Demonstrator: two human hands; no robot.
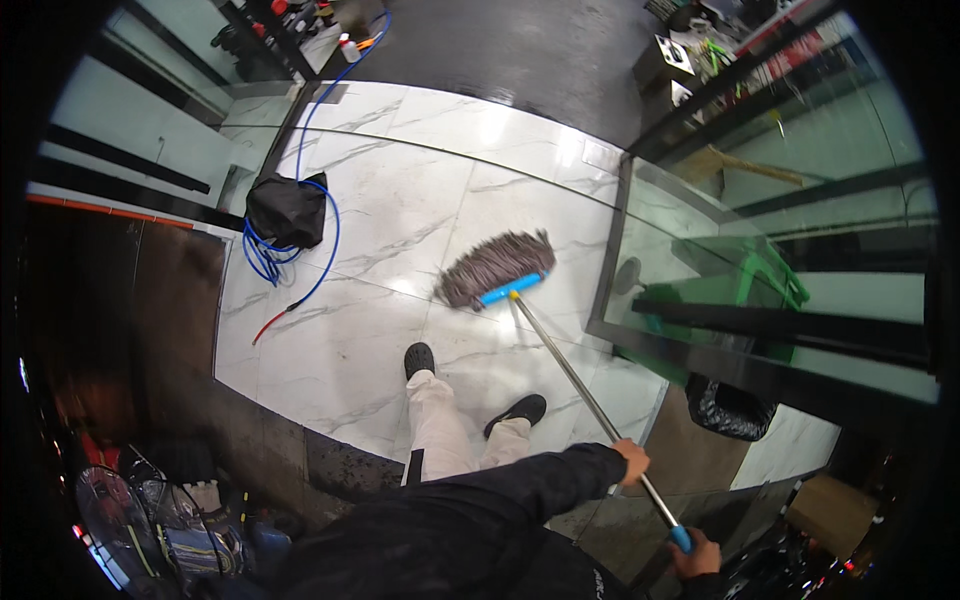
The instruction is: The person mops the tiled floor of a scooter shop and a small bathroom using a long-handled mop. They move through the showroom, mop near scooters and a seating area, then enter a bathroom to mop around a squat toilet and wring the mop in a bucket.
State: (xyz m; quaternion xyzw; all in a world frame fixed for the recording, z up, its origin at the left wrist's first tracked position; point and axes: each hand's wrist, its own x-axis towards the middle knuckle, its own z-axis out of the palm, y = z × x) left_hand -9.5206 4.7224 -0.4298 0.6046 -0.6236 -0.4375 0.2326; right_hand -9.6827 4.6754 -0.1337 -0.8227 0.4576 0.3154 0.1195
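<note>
Grey mop head (490, 270): lies on the white tiles (380, 245) ahead of the shoes (419, 358), its blue clamp (513, 289) along the near edge.
Left hand (631, 462): wrapped round the steel pole (570, 370), partway down from the upper end.
Right hand (699, 556): closed about the blue grip (681, 538) at that upper end.
Hose (335, 225): blue, looped beside the black bag (286, 211), left of the mop head and apart from it; a wide leftward swing could catch the loops and drag the bag along.
Glass panel (660, 215): stands to the right, a green bin (765, 265) showing beyond it; too long a push that way could bang the clamp against the panel's black frame (608, 265).
Floor shine: glossy, but I cannot tell if it is wet; if so, a shoe could slide under a hard shove.
</note>
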